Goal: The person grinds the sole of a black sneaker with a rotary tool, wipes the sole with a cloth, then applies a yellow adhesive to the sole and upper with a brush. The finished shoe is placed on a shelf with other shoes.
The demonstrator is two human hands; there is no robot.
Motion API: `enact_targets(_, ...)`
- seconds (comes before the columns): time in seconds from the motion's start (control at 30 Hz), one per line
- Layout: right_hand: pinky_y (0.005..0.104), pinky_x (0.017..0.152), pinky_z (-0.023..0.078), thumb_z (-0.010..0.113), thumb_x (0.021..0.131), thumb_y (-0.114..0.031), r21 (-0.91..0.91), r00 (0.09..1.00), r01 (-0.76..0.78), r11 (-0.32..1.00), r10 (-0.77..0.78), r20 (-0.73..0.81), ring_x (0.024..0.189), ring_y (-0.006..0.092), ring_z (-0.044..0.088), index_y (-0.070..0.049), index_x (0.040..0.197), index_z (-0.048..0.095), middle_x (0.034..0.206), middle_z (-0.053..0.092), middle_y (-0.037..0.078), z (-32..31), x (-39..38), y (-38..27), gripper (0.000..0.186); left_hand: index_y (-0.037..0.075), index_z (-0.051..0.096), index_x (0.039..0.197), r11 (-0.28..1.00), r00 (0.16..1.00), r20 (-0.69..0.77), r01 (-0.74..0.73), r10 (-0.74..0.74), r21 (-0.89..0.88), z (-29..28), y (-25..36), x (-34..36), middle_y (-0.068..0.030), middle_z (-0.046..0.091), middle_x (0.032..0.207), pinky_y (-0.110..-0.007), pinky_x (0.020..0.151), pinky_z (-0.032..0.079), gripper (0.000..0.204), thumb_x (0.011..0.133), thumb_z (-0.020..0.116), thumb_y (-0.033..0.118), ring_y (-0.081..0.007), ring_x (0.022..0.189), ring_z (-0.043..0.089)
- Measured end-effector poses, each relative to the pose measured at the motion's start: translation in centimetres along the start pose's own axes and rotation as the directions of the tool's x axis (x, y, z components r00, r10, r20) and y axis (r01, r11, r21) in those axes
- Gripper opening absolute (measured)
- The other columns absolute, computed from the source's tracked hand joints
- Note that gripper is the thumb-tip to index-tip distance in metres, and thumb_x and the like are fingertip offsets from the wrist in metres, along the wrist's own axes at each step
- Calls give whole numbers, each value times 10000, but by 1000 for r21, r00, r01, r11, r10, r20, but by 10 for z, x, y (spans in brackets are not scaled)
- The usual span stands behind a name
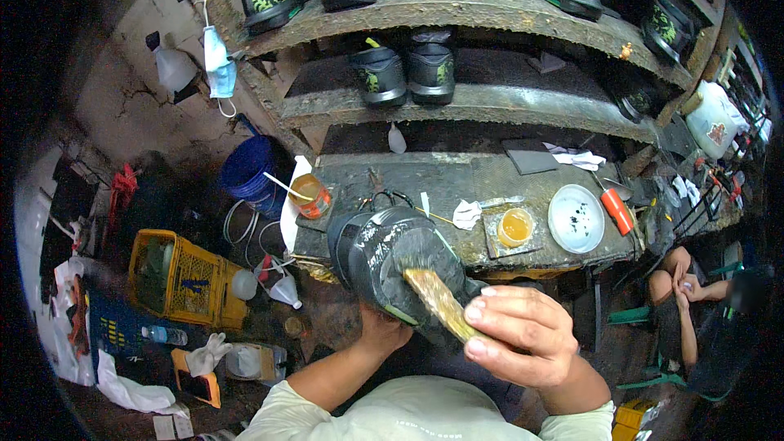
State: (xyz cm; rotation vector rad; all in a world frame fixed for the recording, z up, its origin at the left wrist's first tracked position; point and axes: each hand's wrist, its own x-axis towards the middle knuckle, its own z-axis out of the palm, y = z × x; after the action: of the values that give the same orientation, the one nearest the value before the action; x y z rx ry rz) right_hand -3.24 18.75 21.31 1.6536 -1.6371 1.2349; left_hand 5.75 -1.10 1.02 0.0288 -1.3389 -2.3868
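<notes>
A black shoe [390, 255] with green trim is held sole-up in front of me. My left hand [384, 328] grips it from underneath, mostly hidden behind the shoe. My right hand [523, 335] is closed on a flat, glue-caked brush or stick [437, 300] whose yellowish end lies against the shoe's sole. A small pot of amber glue [515, 227] sits on the grimy workbench [457, 175] just beyond the shoe.
A white lid [576, 218], an orange-handled tool [618, 211] and an orange jar with a stick [311, 195] lie on the bench. Shelves above hold several black shoes [407, 72]. A yellow crate [181, 278] and blue bucket [247, 167] stand left. Another person's hands [678, 278] are at right.
</notes>
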Motion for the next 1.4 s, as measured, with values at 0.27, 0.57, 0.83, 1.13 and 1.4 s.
enact_targets(0.27, 431, 762, 634, 795, 819, 44, 427, 915, -291, 856, 379, -137, 841, 325, 756, 39, 1106, 671, 926, 755, 198, -5, 4, -9, 313, 182, 325, 1578, 710, 972, 131, 48, -194, 703, -41, -18, -6, -56, 365, 1618, -506, 1239, 230, 669, 1035, 405, 565, -238, 1467, 372)
enact_targets(0.57, 445, 764, 634, 760, 853, 49, 263, 936, -235, 936, 291, -200, 835, 330, 759, 25, 1166, 623, 911, 750, 203, -6, 3, -6, 343, 94, 393, 1523, 812, 936, 162, 351, -312, -467, -47, -17, 20, -88, 475, 1499, -456, 1199, 318, 541, 1079, 442, 397, -249, 1375, 450)
enact_targets(0.83, 457, 781, 629, 741, 868, 51, 301, 910, -253, 919, 332, -248, 850, 342, 759, 24, 1166, 624, 929, 742, 231, 1, -5, -8, 321, 85, 426, 1504, 909, 938, 311, 258, -154, -327, -8, 20, 22, -126, 486, 1500, -463, 1208, 321, 546, 1072, 455, 418, -277, 1380, 461)
enact_targets(1.13, 484, 779, 625, 721, 888, 41, 384, 875, -247, 889, 376, -307, 861, 363, 755, 31, 1176, 603, 914, 730, 251, 12, -20, -12, 311, 20, 433, 1483, 864, 898, 165, 438, -408, -247, -15, 2, 15, -152, 515, 1452, -390, 1177, 395, 452, 1100, 449, 260, -251, 1334, 511)
enact_targets(1.4, 484, 749, 629, 677, 948, -26, 412, 810, -298, 861, 457, -369, 812, 351, 754, 16, 1182, 566, 895, 727, 242, 22, -33, -15, 263, 38, 423, 1489, 860, 905, 149, 425, -399, -282, -17, 3, 13, -132, 522, 1438, -383, 1170, 399, 450, 1094, 466, 249, -237, 1315, 519)
